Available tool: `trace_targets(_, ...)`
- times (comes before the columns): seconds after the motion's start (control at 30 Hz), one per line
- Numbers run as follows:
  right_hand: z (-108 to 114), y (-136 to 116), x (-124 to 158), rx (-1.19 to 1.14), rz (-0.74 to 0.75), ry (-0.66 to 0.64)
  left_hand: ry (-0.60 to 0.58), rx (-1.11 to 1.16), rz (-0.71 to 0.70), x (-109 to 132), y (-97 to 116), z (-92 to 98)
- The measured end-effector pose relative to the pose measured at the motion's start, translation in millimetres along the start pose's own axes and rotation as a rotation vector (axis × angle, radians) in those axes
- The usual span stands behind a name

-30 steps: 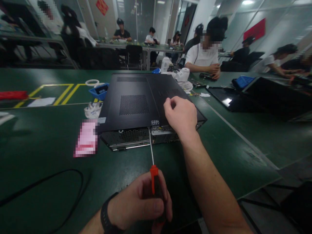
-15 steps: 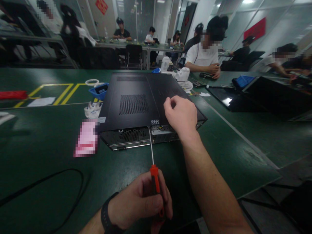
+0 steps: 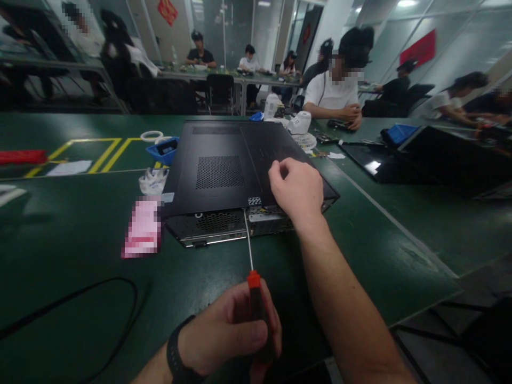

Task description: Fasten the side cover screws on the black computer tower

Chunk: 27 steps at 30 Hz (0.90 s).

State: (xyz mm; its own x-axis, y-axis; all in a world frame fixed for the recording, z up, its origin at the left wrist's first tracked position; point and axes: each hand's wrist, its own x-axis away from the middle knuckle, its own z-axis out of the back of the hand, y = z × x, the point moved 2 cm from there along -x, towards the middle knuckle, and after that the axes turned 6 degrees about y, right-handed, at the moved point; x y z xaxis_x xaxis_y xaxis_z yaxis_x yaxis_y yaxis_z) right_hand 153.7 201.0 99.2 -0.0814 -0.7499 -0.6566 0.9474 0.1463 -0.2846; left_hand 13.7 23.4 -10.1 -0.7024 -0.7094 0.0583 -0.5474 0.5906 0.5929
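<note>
A black computer case [image 3: 224, 144] lies flat on the green table, its vented rear panel [image 3: 216, 223] facing me. In my left hand [image 3: 230, 330] is a screwdriver [image 3: 254, 280] with a red and black handle, my fingers wrapped around it. Its thin shaft points away from me, and the tip meets the upper edge of the rear panel near the middle; the screw head there is too small to make out. My right hand [image 3: 298, 186] rests curled on the right part of the case's top cover, fingertips folded under, with no object visible in it.
Left of the case lie a pink packet [image 3: 143, 226], crumpled clear plastic [image 3: 153, 181] and a blue tray [image 3: 163, 149]. A black cable [image 3: 120, 280] loops at lower left. White fan parts [image 3: 300, 125] stand behind. A person [image 3: 338, 90] sits across; a dark flat panel [image 3: 372, 160] lies right.
The screwdriver handle has turned in my left hand: its red stripe has rolled out of sight and the black side faces me. My right hand and the case have stayed put.
</note>
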Motion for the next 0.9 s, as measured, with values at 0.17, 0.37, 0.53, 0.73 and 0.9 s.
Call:
trace_targets(0.17, -0.3, 0.1, 0.4, -0.003, 0.004, 0.001, -0.038, 0.018, -0.012, -0.8, -2.0, 0.0)
trace_targets(0.37, -0.5, 0.4, 0.7, 0.013, 0.002, -0.001, 0.004, 0.018, 0.05, 1.7, 4.3, -4.8)
trace_targets(0.53, -0.3, 0.3, -0.1, 0.006, -0.004, -0.002, 0.036, -0.05, -0.008, 0.9, 6.3, -4.4)
trace_targets(0.73, -0.6, 0.7, -0.4, 0.01, -0.005, -0.003, 0.021, -0.073, -0.045, -2.1, 1.6, -2.3)
trace_targets(0.9, -1.3, 1.3, 0.5, 0.008, 0.014, 0.0, -0.026, 0.05, 0.012, -0.7, 0.1, -1.0)
